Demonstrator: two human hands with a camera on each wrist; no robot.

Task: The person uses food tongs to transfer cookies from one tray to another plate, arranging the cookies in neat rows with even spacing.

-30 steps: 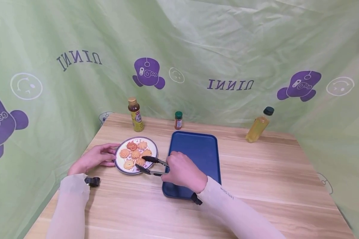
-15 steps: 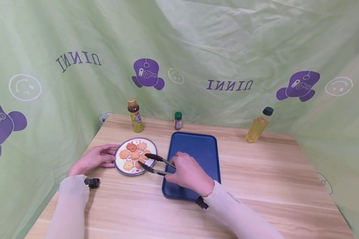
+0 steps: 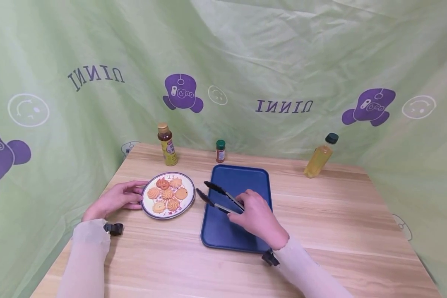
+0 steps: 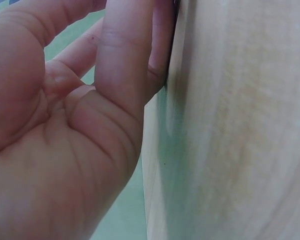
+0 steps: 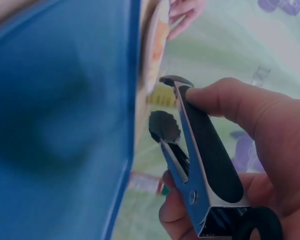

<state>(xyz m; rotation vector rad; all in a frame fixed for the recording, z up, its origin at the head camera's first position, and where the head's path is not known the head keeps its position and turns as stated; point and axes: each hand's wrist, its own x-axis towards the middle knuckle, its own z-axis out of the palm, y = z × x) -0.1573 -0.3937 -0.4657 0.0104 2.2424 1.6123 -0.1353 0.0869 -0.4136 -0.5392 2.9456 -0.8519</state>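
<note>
While the right hand (image 3: 258, 217) curls round the handles of a pair of black-tipped metal tongs (image 3: 219, 197), the tongs' two tips stand apart with nothing between them, poised over the left edge of the blue tray (image 3: 246, 231). In the right wrist view the thumb lies along the upper black grip and the fingers wrap the lower arm, so the hand holds the tongs (image 5: 190, 165) firmly but does not squeeze them closed. The long axis of the tongs runs from the hand up and to the left, tips leading, and it points straight at the plate of cookies (image 3: 168, 194). That plate lies just beyond the tips to their left, apart from them, with the tray's rim between. Seven or so swirled biscuits sit on it, the nearest being the orange one on the plate's right side.

The left hand (image 3: 117, 199) is on the far side of the plate from the tongs. Its fingers are loosely bent and their tips touch the plate's left rim; the left wrist view shows only palm, fingers (image 4: 122, 70) and the wooden table (image 4: 230, 130), so I cannot tell how hard it presses. Of the two hands the left is at the plate, the right a short reach off.

Farther out, along the back of the table, stand a brown sauce bottle (image 3: 167, 144), a small spice jar (image 3: 220, 150) and a yellow oil bottle (image 3: 319, 157).
</note>
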